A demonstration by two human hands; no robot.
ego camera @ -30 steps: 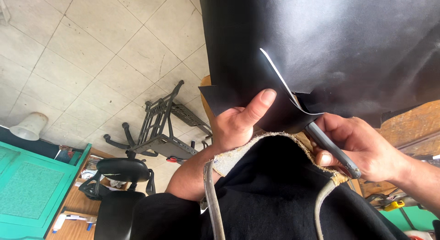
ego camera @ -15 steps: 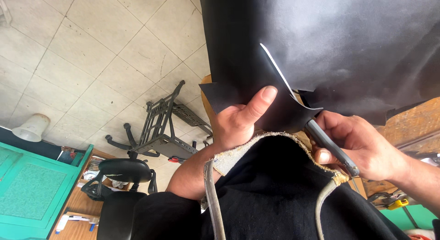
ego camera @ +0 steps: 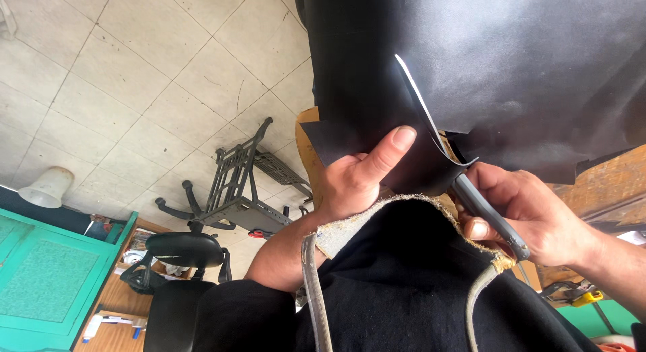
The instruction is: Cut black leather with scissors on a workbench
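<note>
Left hand (ego camera: 356, 177) pinches black leather sheet (ego camera: 484, 76) edge; right hand (ego camera: 531, 211) grips scissors (ego camera: 488, 214) (blades under sheet).

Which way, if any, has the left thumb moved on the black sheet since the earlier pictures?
No. The left hand keeps its thumb pressed on the black sheet, at the same spot beside the pale cut edge.
</note>
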